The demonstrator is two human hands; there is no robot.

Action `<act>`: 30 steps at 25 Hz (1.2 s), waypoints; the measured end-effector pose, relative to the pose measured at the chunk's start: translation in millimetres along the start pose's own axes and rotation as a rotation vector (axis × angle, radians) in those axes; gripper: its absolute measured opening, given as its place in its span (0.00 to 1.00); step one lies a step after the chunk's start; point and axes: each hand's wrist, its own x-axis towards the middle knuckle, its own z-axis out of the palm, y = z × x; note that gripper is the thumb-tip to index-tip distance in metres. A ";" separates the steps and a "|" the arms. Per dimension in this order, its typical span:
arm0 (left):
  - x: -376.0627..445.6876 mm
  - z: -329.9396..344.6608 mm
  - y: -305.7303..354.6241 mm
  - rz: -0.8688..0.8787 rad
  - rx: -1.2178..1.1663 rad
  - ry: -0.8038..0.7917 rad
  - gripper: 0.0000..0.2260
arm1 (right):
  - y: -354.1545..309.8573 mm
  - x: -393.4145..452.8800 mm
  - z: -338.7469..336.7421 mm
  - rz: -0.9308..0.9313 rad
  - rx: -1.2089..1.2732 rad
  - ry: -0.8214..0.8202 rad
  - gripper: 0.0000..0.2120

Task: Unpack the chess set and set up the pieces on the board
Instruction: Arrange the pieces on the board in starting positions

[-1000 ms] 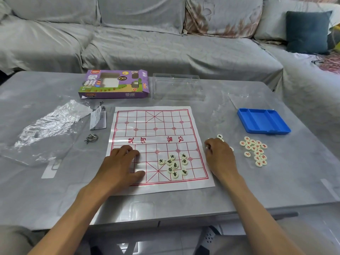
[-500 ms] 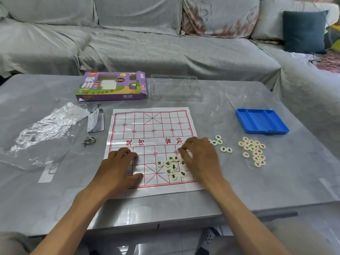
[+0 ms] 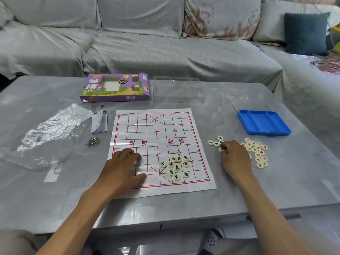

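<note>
A white paper chess board (image 3: 156, 126) with red lines lies flat on the grey table. My left hand (image 3: 121, 168) rests on its near-left part, fingers spread flat. Several round cream pieces with black characters (image 3: 176, 167) sit in a loose pile on the board's near-right squares. A few more black-lettered pieces (image 3: 215, 142) lie on the table just right of the board. My right hand (image 3: 235, 159) is there with curled fingertips pinching one of them. A cluster of red-lettered pieces (image 3: 256, 151) lies just right of that hand.
A blue plastic tray (image 3: 263, 122) sits at the right rear. A purple chess box (image 3: 116, 87) and a clear lid (image 3: 176, 89) stand behind the board. Crumpled plastic wrap (image 3: 46, 133), a paper tag (image 3: 99, 122) and a metal ring (image 3: 93, 141) lie left. A sofa is beyond.
My right hand went from the table pieces to the pile on the board, then back right to the loose black-lettered pieces. My left hand stayed on the board.
</note>
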 end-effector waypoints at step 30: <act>0.2 1.1 -0.1 0.005 -0.010 0.025 0.36 | -21.1 -3.6 8.1 -0.241 -0.089 -0.001 0.13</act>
